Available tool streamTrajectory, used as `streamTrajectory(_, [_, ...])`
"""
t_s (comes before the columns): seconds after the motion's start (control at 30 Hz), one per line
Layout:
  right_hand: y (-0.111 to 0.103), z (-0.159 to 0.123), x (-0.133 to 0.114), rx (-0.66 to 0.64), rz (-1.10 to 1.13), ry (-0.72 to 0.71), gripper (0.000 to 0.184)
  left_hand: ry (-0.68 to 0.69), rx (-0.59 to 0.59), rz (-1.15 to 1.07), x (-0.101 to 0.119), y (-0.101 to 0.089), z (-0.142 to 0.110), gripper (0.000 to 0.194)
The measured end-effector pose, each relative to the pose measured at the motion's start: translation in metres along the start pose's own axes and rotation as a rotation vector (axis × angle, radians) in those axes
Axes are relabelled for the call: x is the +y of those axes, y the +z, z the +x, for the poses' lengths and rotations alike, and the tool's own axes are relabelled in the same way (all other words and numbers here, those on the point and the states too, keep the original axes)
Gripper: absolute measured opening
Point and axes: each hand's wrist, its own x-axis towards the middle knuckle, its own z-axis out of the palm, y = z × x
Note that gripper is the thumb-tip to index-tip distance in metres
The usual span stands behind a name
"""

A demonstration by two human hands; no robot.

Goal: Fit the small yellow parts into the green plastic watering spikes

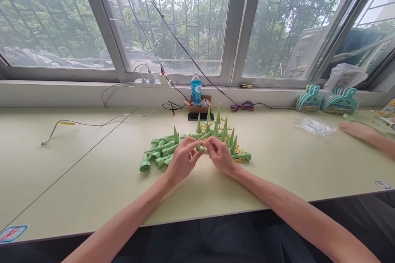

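Observation:
My left hand [184, 157] is closed around a green plastic watering spike [200, 148], its round open end turned towards me. My right hand [219, 155] meets it from the right, thumb and fingers pinched at the rim of that end; whatever small part lies between them is hidden. Beyond and left of my left hand lies a heap of green spikes [161, 146] with ribbed collars. Several cone-shaped spikes [218, 115] stand upright behind my right hand, among small yellow plastic valves [240, 152].
A blue bottle [196, 89] stands in a small cardboard box [200, 109] behind a black phone [200, 116]. Cables [243, 106] lie along the window side. To the right are a clear plastic bag [314, 126], teal packs [339, 102] and another person's hand [354, 129].

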Motion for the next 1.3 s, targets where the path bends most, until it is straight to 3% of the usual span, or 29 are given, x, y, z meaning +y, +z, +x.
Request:
streamTrajectory(0.17, [-0.002, 0.001, 0.001, 0.072, -0.037, -0.018, 0.030, -0.248, 0.015, -0.235, 0.005, -0.001, 0.004, 0.035])
streamTrajectory(0.33, [-0.006, 0.001, 0.000, 0.111, -0.069, -0.049, 0.029, -0.479, -0.204, -0.560, 0.009, -0.004, 0.007, 0.044])
streamTrajectory(0.5, [-0.006, 0.000, -0.002, 0.037, -0.067, -0.078, 0.030, -0.633, -0.367, -0.782, 0.012, -0.007, 0.008, 0.053])
streamTrajectory(0.67, [-0.005, -0.001, -0.002, -0.013, -0.033, -0.083, 0.030, -0.639, -0.413, -0.854, 0.010, -0.008, 0.007, 0.050])
streamTrajectory(0.97, [-0.003, -0.002, 0.000, -0.009, 0.014, -0.076, 0.028, -0.617, -0.370, -0.869, 0.006, -0.006, 0.005, 0.048])
streamTrajectory(1.3, [-0.002, -0.002, 0.001, 0.013, 0.025, -0.021, 0.032, -0.394, -0.283, -0.636, 0.001, -0.003, 0.002, 0.039])
